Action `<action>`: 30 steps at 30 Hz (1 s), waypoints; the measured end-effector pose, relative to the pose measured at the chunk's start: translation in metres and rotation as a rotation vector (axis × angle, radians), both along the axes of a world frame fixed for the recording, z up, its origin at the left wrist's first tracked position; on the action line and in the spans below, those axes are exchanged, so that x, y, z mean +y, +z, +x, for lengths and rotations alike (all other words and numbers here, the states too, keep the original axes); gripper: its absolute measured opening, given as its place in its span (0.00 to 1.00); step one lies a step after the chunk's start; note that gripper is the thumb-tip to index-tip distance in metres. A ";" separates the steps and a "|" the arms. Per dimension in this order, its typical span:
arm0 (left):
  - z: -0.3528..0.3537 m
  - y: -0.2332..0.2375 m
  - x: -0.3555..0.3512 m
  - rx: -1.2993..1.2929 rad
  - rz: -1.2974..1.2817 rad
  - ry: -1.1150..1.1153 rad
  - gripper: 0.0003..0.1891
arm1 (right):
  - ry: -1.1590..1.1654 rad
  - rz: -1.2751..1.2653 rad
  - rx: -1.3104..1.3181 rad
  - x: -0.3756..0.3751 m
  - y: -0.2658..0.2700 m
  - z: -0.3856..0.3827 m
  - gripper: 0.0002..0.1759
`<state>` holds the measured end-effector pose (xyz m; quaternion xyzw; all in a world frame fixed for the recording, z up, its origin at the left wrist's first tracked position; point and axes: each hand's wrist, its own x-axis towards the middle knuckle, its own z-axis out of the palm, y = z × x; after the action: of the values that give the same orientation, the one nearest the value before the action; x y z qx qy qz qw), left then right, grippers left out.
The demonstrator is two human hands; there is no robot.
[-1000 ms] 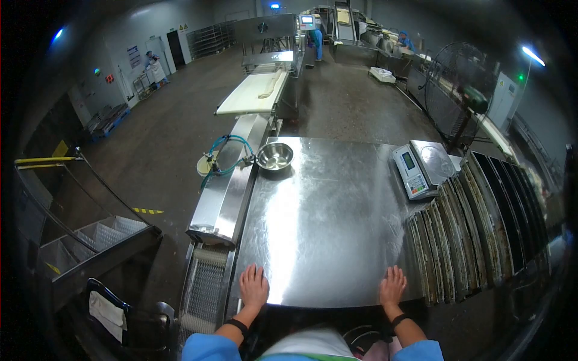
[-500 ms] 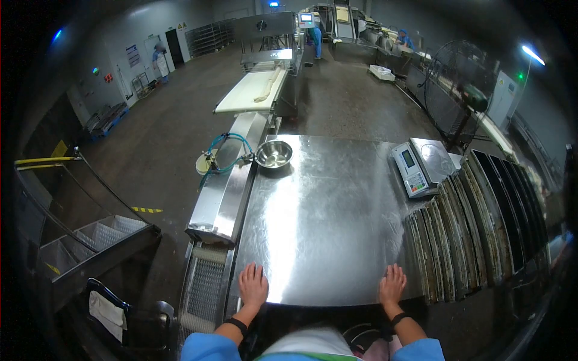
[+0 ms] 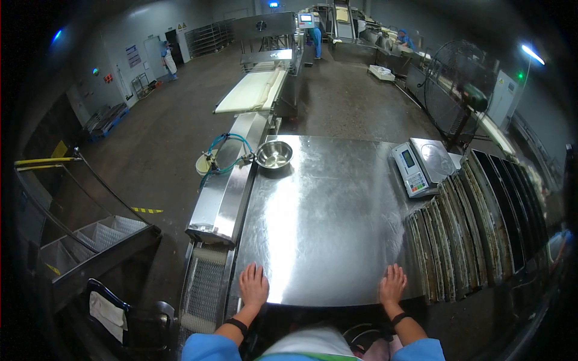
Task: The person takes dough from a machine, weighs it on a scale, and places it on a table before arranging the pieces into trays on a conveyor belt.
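Observation:
My left hand (image 3: 253,285) lies flat on the near left corner of the steel table (image 3: 337,216), its fingers stretched forward. At the near right edge rests my right hand (image 3: 392,284), also flat, with nothing under it but the metal. A shiny steel bowl (image 3: 274,155) stands at the table's far left corner. Toward the far right sits a digital scale (image 3: 415,168) with a small display and a flat weighing plate. Several worn trays (image 3: 463,228) stand on edge in a row to the right of my right hand.
Left of the table runs a mesh conveyor (image 3: 208,283) under a steel cover with a blue hose (image 3: 244,139). Ahead, a white belt (image 3: 250,93) carries a strip of dough (image 3: 268,90). Metal steps (image 3: 99,234) stand at left, a black fan (image 3: 457,90) at right. Several people work farther back.
Both my hands stay in place on the table. The dough strip on the belt has shifted slightly. In the far left background, a person has moved a little to the right.

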<state>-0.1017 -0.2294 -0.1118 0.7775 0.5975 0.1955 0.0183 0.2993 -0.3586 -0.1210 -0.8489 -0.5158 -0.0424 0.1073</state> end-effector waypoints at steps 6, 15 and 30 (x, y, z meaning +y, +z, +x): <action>-0.001 0.001 0.000 0.020 -0.018 0.002 0.20 | 0.007 0.012 0.014 0.000 0.000 0.000 0.27; -0.001 0.003 0.000 0.021 -0.026 -0.002 0.20 | 0.012 0.019 0.017 0.000 0.000 0.000 0.27; 0.000 0.001 -0.001 -0.022 0.004 0.006 0.20 | 0.002 0.000 0.003 0.000 0.002 -0.001 0.26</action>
<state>-0.1016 -0.2299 -0.1113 0.7734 0.5993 0.2052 0.0229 0.2985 -0.3584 -0.1192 -0.8483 -0.5166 -0.0409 0.1083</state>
